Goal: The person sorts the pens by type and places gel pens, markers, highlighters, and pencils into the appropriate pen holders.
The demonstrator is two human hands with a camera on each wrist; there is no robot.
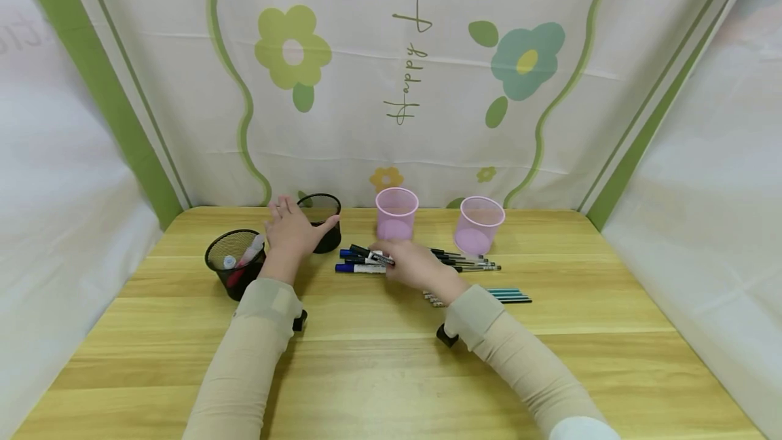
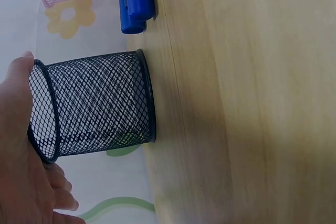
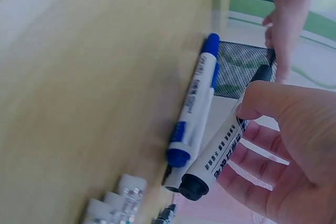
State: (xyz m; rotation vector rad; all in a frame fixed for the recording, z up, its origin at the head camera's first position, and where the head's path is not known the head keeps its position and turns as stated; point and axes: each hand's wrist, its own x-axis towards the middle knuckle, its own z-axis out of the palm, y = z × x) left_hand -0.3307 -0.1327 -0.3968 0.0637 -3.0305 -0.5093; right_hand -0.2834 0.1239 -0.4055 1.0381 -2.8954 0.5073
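Note:
My left hand (image 1: 290, 231) is at the rim of a black mesh pen cup (image 2: 100, 106), thumb stretched across the rim and fingers extended along its left side. The cup stands upright on the table. My right hand (image 1: 415, 265) pinches a white marker with black ends (image 3: 223, 142) between thumb and fingers, tilted just above the pile. Under it lie blue-capped white markers (image 3: 195, 95) and, partly hidden by the hand, several black pens (image 1: 476, 261). The right wrist view also shows my left hand (image 3: 293, 19) beside the cup.
A second black mesh cup (image 1: 220, 267) holding a few items stands at left. Two pink mesh cups (image 1: 396, 226) (image 1: 476, 240) stand at the back. Teal and dark pencils (image 1: 513, 295) lie right of my right wrist. A patterned curtain (image 1: 366, 141) rises behind the wooden table (image 1: 379, 386).

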